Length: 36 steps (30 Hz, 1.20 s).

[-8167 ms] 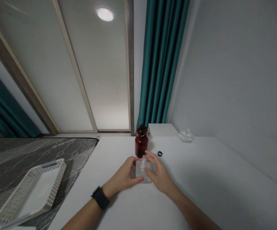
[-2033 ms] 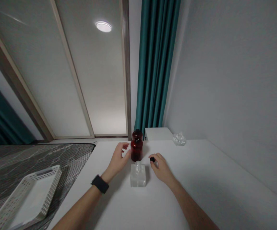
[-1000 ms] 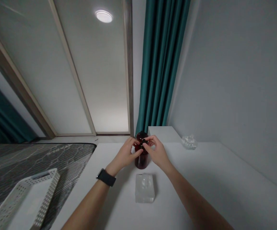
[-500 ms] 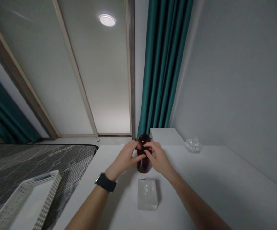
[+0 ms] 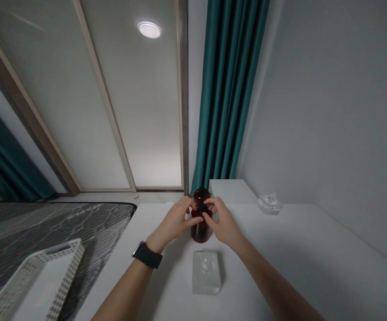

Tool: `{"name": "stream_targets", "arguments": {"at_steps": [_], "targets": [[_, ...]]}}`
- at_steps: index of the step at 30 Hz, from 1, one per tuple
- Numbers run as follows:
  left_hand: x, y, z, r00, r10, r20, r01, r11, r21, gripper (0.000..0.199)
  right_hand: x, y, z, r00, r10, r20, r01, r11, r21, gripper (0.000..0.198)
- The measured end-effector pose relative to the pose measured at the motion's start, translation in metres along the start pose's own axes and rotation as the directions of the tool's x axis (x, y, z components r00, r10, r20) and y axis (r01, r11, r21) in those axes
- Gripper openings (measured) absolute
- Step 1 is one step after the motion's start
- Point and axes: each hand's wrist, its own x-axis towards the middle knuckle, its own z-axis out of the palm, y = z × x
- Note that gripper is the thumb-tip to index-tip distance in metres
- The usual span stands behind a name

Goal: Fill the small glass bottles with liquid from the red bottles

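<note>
A dark reddish-brown bottle [image 5: 200,234] with a black top stands upright on the white table, and a second rounded dark red shape [image 5: 201,195] shows just behind it. From the left, my left hand [image 5: 176,218], with a black watch on the wrist, has its thumb and fingers curled around the bottle's upper part. Across from it, my right hand [image 5: 223,223] has its thumb and fingertips bent at the black cap [image 5: 200,208]. The fingers partly cover the neck. Closer to me, a clear, squarish block-like piece [image 5: 206,278] lies flat.
Behind the bottle sits a white box [image 5: 235,189], with crumpled clear plastic [image 5: 269,203] to its right. A white perforated basket [image 5: 75,263] lies on the grey patterned surface [image 5: 103,223] at left. A wall bounds the table [image 5: 297,267] on the right; teal curtains [image 5: 230,111] hang beyond.
The right hand's fingertips have shifted slightly to the right around the cap, showing more of the black top. The left hand and bottle stay in nearly the same place.
</note>
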Motion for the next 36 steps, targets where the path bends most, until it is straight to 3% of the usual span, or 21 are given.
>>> {"name": "stream_targets", "arguments": {"at_steps": [7, 36], "targets": [[-0.0002, 0.0004, -0.0001, 1.000, -0.009, 0.012, 0.009, 1.000, -0.021, 0.017, 0.0013, -0.0033, -0.0039, 0.995, -0.065, 0.071, 0.068, 0.997, -0.039, 0.025], [-0.0002, 0.0006, -0.0009, 1.000, -0.007, 0.018, 0.008, 1.000, -0.022, 0.015, -0.0018, -0.0014, -0.0021, 0.998, -0.055, 0.036, 0.057, 0.997, -0.054, 0.019]]}}
